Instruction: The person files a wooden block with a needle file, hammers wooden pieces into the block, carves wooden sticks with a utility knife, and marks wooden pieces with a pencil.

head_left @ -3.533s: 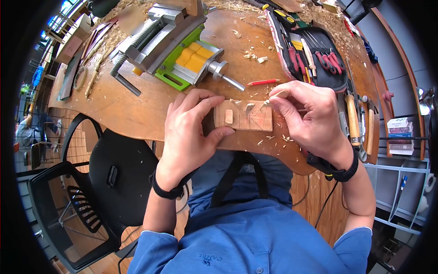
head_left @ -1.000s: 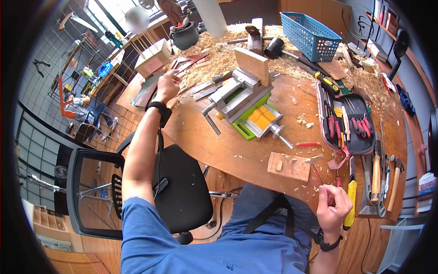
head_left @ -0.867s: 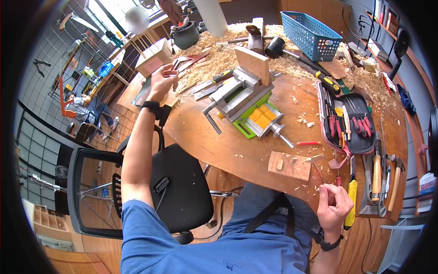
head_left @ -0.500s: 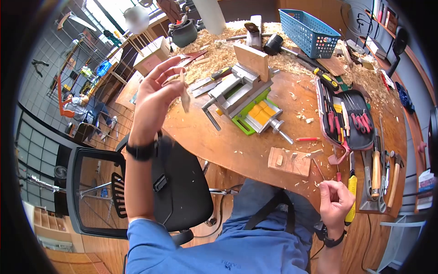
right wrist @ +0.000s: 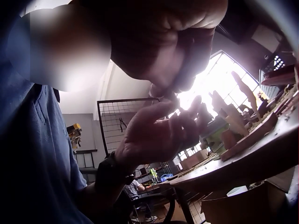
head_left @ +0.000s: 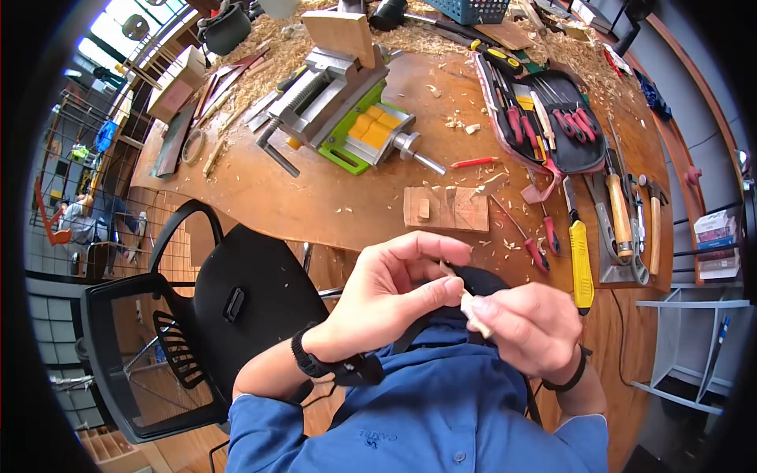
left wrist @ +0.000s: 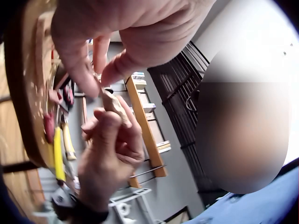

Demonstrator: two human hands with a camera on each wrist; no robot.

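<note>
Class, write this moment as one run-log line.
right hand: pinches small pale piece | left hand: thumb near piece's end, grip unclear | wooden block: on table

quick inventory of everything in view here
table: 1, brown, centre
wood piece: 1, pale, lower centre
wooden block: 1, brown, table's near edge
machine vise: 1, silver-green, on table
board: 1, tan, in vise
pencil: 1, red, right of vise
tool pouch: 1, black, table's right
loose tools: 2, red-handled, below pouch
utility knife: 1, yellow, right
hammer: 1, tan-handled, far right
mallet: 1, black, back
basket: 1, blue, back
shavings: many, pale, across table
office chair: 1, black, left
books: several, mixed, far right
shirt: 1, blue, bottom
wristbands: 2, black, both wrists
left hand: 1, bare, at wood piece
right hand: 1, bare, pinching wood piece
</note>
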